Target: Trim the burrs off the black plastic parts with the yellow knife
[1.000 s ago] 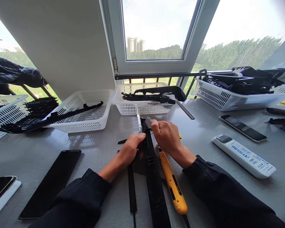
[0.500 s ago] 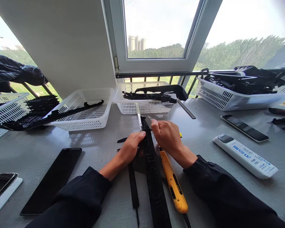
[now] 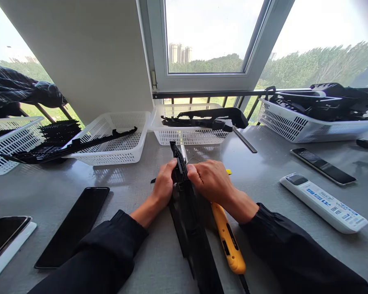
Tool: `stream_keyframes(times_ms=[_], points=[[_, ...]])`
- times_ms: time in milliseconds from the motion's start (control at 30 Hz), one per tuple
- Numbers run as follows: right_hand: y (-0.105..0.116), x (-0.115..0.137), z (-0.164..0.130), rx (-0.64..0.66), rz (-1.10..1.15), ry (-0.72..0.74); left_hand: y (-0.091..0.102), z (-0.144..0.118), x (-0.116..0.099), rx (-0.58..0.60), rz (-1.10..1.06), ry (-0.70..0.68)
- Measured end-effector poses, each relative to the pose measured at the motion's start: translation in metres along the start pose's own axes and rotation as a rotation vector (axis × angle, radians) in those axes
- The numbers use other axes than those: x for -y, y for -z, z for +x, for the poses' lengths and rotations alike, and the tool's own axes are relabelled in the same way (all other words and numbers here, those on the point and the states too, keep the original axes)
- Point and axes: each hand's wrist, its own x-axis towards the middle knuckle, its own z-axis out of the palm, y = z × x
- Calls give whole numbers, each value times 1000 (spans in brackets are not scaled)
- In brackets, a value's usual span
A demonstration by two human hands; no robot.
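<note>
A long black plastic trim piece (image 3: 191,228) runs from the front edge up between my hands, its narrow curved end pointing away. My left hand (image 3: 164,183) is closed round its left side near that end, thumb on top. My right hand (image 3: 213,179) is a fist against the piece's right edge; what its fingers hold is hidden. A small yellow tip (image 3: 228,172) shows behind that fist, and I cannot tell whether it is held. Below the right wrist lies a yellow-orange corded tool (image 3: 228,241), partly covered by the hand.
White plastic baskets (image 3: 122,157) line the back of the grey table, several holding black plastic parts. A metal strip (image 3: 245,141) lies by the middle basket. Black phones (image 3: 73,226) lie left, another phone (image 3: 323,165) and a white handheld device (image 3: 323,202) right.
The trim piece has turned and its far end now tips left and reaches higher. My left hand has shifted slightly left and up, and my right fist has moved left, closer against it.
</note>
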Motion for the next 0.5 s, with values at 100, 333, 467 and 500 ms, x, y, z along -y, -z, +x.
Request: stream_keyframes(times_ms=[100, 333, 467, 500], points=[[1, 1, -1, 14, 13, 37, 1, -2, -4, -46, 40, 0], [0, 3, -2, 6, 25, 78, 1, -7, -8, -21, 88, -27], [1, 9, -4, -4, 22, 65, 0, -11, -12, -29, 120, -42], [2, 10, -4, -17, 28, 47, 0, -11, -13, -33, 129, -42]])
